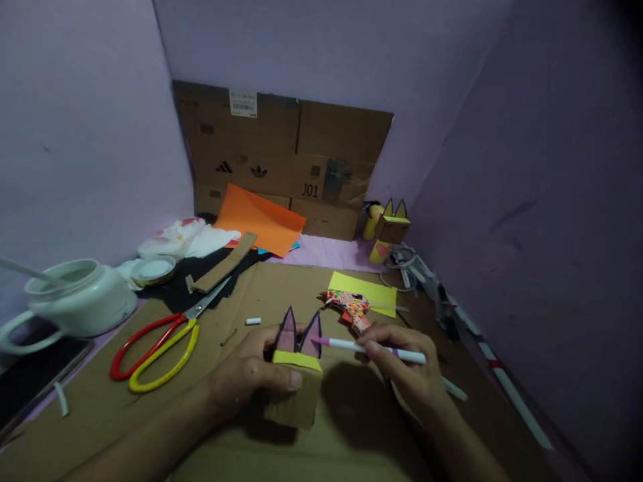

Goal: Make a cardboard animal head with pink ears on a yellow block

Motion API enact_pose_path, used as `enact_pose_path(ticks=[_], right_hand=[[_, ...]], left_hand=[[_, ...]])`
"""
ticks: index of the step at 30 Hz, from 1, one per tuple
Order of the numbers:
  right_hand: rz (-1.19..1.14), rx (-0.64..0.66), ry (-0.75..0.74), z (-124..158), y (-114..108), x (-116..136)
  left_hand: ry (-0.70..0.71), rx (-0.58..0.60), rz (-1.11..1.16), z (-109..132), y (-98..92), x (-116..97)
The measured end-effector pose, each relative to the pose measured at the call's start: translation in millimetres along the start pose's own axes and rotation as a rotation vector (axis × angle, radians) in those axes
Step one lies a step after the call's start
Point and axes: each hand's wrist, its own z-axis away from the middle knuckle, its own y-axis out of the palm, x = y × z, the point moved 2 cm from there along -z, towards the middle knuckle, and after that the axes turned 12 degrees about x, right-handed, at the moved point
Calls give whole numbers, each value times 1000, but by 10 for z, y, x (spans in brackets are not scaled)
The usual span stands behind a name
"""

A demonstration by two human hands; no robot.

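Observation:
My left hand (248,376) is closed around a small cardboard box figure (297,395) with a yellow band and two pointed pink ears, holding it upright on the cardboard mat (151,428). My right hand (406,365) grips a white pen (374,349) with a pink tip. The tip touches the right ear of the figure.
Red and yellow scissors (155,348) lie to the left. A patterned glue gun (351,309) rests on yellow paper (362,292). A finished cardboard figure (390,231) stands at the back right near cables. A white pot (80,298), a phone (35,378), orange paper (261,219) and a cardboard box (281,161) surround the mat.

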Motion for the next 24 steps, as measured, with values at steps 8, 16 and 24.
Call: enact_pose_path(ticks=[8,16,24], right_hand=[[-170,-72,38,61,0,-101],[-353,-228,13,32,20,-102],[-280,-242,71,103,49,-154]], left_hand=[[17,33,52,-10,22,-10],[-3,16,31,-5,18,29],[9,-1,30,-23,18,23]])
